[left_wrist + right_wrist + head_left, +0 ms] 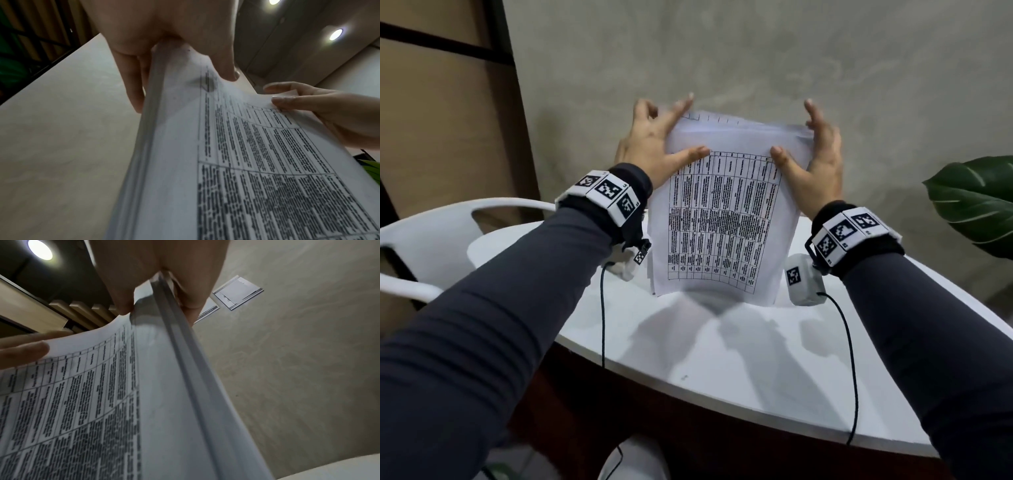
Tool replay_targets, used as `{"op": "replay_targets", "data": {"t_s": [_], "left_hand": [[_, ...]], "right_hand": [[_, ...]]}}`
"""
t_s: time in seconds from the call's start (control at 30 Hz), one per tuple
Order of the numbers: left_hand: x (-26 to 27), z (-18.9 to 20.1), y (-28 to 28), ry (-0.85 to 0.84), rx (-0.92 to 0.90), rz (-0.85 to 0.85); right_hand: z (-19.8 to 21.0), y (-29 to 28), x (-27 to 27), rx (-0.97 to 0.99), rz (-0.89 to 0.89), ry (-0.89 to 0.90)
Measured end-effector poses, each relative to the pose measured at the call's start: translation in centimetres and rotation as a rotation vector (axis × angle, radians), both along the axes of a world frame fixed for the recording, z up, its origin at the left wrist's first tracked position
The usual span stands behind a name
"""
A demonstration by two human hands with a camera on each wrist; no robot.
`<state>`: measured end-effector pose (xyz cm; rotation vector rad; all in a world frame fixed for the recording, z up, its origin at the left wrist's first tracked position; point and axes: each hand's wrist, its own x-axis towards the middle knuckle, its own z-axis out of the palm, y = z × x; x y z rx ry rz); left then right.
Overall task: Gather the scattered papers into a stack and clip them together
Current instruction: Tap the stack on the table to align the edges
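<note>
- The stack of white printed paper sheets (719, 219), its front page carrying a ruled table of black text, stands on its bottom edge on the white round table (739, 359), leaning toward the viewer.
- The left hand (654, 150) grips the upper left edge: thumb on the front page, fingers spread behind.
- The right hand (813, 164) grips the upper right edge likewise, thumb in front, fingers behind.
- Alignment is incomplete. The top edges are stepped and the lower left corner shows offset sheets.
- Risk: the grip sits high and the front page bows outward in the wrist views. Loosening the thumbs to tap the stack may let the sheets fan out or slide off at the bottom.
- Risk: clipping before the edges are squared would lock the offset in.
- No clip is visible in any view; its location cannot be determined.
- The white sensor box (803, 279) with its black cable (851, 359) hangs just beside the stack's lower right corner and may snag it.
- A white plastic chair (424, 246) stands left of the table; green plant leaves (976, 202) lie at right, well apart.
</note>
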<state>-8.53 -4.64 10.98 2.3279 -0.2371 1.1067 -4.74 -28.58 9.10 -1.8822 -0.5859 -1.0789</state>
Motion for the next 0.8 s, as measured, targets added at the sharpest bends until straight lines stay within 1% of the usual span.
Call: {"op": "replay_targets", "data": {"t_s": [0.07, 0.13, 0.17, 0.27, 0.33, 0.37, 0.43, 0.47, 0.5, 0.53, 0.6, 0.67, 0.7, 0.73, 0.77, 0.8], "left_hand": [[0.3, -0.2, 0.5, -0.036, -0.055, 0.008], [0.6, -0.7, 0.8, -0.064, -0.126, 0.01], [0.7, -0.9, 0.8, -0.052, -0.146, -0.008], [1.0, -1.4, 1.3, 0.09, -0.167, -0.171], [1.5, -1.4, 1.8, 0.105, -0.225, -0.24], [1.7, -1.2, 2.0, 0.081, -0.269, -0.247], [1.9, -0.8, 2.0, 0.047, -0.305, -0.24], [2.0, -0.7, 1.9, 0.037, -0.288, -0.242], [2.1, -0.6, 1.7, 0.027, -0.27, -0.25], [2.1, -0.7, 1.5, 0.016, -0.266, -0.266], [2.0, -1.1, 1.3, 0.002, -0.304, -0.335], [1.7, -1.6, 1.2, -0.019, -0.342, -0.387], [1.4, -1.9, 1.2, -0.026, -0.357, -0.39], [1.3, -2.3, 1.3, -0.033, -0.373, -0.382], [1.1, -2.7, 1.6, -0.043, -0.385, -0.357], [0.8, -3.2, 2.0, -0.048, -0.405, -0.334]], "right_hand": [[0.0, 0.1, 0.2, -0.06, -0.004, -0.025], [-0.1, -0.1, 0.5, -0.057, -0.013, -0.043], [-0.1, -0.1, 0.6, -0.041, -0.015, -0.053], [-0.2, -0.1, 0.8, -0.03, -0.032, -0.067], [0.0, 0.2, 0.4, -0.034, -0.063, -0.046], [0.4, 0.4, 0.0, -0.032, -0.101, -0.037], [1.7, 1.4, -1.3, -0.086, -0.286, -0.071], [2.8, 2.2, -2.3, -0.176, -0.398, -0.09], [3.9, 3.3, -3.2, -0.309, -0.471, -0.088], [5.1, 4.6, -3.9, -0.467, -0.485, -0.063], [6.9, 6.9, -4.5, -0.767, -0.407, 0.06], [7.6, 8.7, -3.9, -0.983, -0.327, 0.24], [7.6, 9.2, -3.5, -1.06, -0.313, 0.296], [7.5, 9.5, -3.2, -1.114, -0.322, 0.314], [7.6, 9.5, -3.1, -1.139, -0.346, 0.302], [7.7, 9.2, -3.1, -1.123, -0.366, 0.287]]}}
